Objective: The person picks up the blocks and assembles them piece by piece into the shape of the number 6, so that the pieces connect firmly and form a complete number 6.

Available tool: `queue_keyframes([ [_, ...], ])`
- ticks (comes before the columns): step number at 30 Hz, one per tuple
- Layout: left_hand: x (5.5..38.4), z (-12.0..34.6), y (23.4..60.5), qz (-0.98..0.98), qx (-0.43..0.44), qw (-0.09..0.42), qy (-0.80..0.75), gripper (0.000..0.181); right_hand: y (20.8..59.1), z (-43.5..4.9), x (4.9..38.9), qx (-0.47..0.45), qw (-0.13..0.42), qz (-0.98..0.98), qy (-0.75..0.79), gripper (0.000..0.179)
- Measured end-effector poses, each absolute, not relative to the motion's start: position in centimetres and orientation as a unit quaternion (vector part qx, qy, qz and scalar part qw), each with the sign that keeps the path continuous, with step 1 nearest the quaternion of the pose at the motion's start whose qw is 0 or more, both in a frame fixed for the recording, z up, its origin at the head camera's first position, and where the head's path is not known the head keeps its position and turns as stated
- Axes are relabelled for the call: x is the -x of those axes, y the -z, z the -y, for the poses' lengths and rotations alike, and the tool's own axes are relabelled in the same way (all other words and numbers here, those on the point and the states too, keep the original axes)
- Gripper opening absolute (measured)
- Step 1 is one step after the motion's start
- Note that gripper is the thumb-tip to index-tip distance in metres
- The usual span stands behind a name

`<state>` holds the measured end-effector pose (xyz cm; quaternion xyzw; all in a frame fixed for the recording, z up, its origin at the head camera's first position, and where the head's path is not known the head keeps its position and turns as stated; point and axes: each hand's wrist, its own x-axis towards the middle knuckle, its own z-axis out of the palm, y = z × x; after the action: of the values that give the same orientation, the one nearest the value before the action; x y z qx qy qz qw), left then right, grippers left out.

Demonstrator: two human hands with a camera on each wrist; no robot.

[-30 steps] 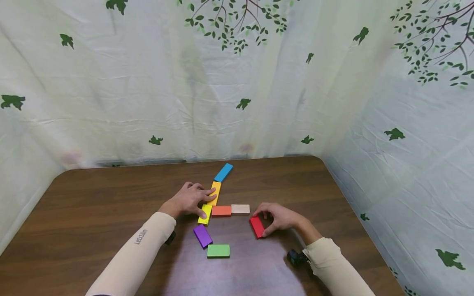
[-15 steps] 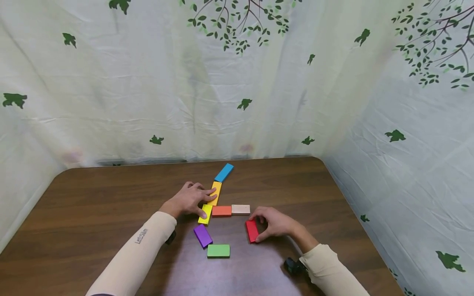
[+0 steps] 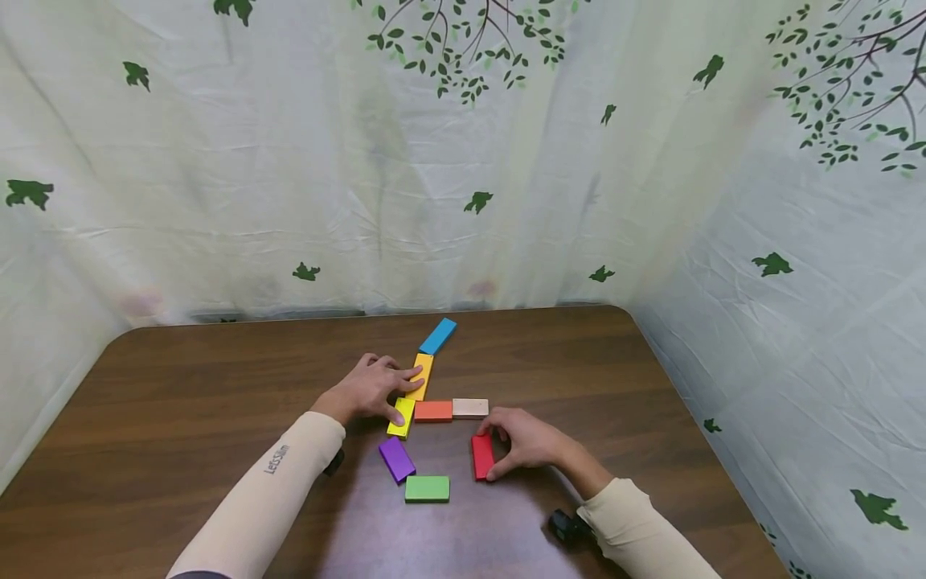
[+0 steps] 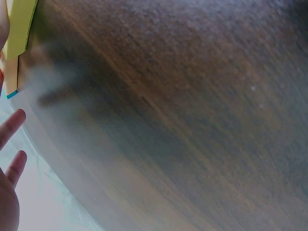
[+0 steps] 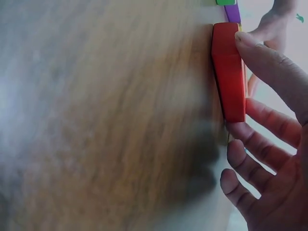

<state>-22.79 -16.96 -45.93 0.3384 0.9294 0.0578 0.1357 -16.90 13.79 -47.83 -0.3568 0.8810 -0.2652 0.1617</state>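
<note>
In the head view, my right hand (image 3: 531, 438) pinches a red block (image 3: 482, 458) by its two ends, thumb at the near end and fingertips at the far one. The right wrist view shows this red block (image 5: 229, 72) close to the tabletop. My left hand (image 3: 367, 389) rests on two blocks: its thumb touches a yellow block (image 3: 407, 408) and its fingers lie on an amber block (image 3: 424, 366). An orange-red block (image 3: 433, 412) extends rightward from the yellow one, followed by a pale wooden block (image 3: 470, 408).
Beyond the amber block lies a blue block (image 3: 437, 336), set at a slant. Nearer are a tilted purple block (image 3: 397, 460) and a green block (image 3: 427, 489). The brown wooden table (image 3: 217, 386) is bordered by leaf-patterned white curtains (image 3: 405, 161).
My right hand has moved the red block leftward and slightly nearer, and the block has turned more upright in the head view. The left hand stays in place.
</note>
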Motion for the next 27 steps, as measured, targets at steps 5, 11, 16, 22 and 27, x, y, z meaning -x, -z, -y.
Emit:
queue_keyframes([
  [5,22.8,17.0,46.0,-0.929,-0.337,0.138,-0.062,0.08,47.7,-13.4,16.7,0.353,0.175,-0.88,0.265,0.051],
  [11,22.7,16.9,46.0,-0.93,-0.335,0.139,-0.064,0.079,47.6,-12.9,16.6,0.346,0.198,-0.877,0.268,0.054],
  [16,22.7,16.8,45.9,-0.929,-0.336,0.14,-0.063,0.08,47.6,-12.6,16.5,0.351,0.2,-0.876,0.264,0.054],
  [22,22.9,16.8,45.8,-0.93,-0.334,0.139,-0.06,0.079,47.5,-12.1,16.5,0.353,0.192,-0.883,0.244,0.053],
  [27,23.0,16.9,46.0,-0.93,-0.332,0.145,-0.06,0.08,47.5,-11.6,16.3,0.354,0.179,-0.89,0.226,0.055],
])
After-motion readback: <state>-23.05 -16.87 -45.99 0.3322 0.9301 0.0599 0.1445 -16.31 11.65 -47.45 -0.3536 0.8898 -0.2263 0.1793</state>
